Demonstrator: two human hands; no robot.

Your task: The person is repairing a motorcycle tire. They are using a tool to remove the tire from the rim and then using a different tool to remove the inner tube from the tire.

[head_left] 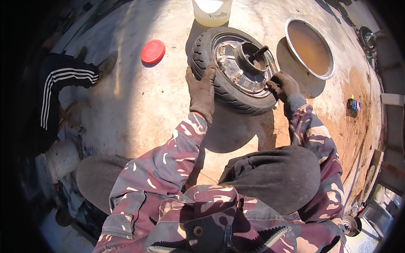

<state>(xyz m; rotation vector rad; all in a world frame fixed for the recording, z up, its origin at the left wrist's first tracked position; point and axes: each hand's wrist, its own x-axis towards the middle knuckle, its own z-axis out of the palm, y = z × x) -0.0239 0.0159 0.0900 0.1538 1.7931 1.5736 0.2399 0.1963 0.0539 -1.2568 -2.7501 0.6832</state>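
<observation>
A small black tyred wheel [231,101] with a metal hub, round collar and dark axle is raised at a tilt above the concrete, casting a shadow below. My left hand [201,88], in a dark brown glove, grips the tyre's left side with the thumb uppermost. My right hand [283,86], gloved too, has its fingers curled on the right side of the rim; their tips are partly hidden. My forearms are in camouflage sleeves.
A red lid [152,52], translucent container [211,19], metal basin of brown water [310,49] and small colourful item [353,103] are on the concrete [109,118]. Another person's striped trouser leg [67,78] is at left, near a white bucket [61,158].
</observation>
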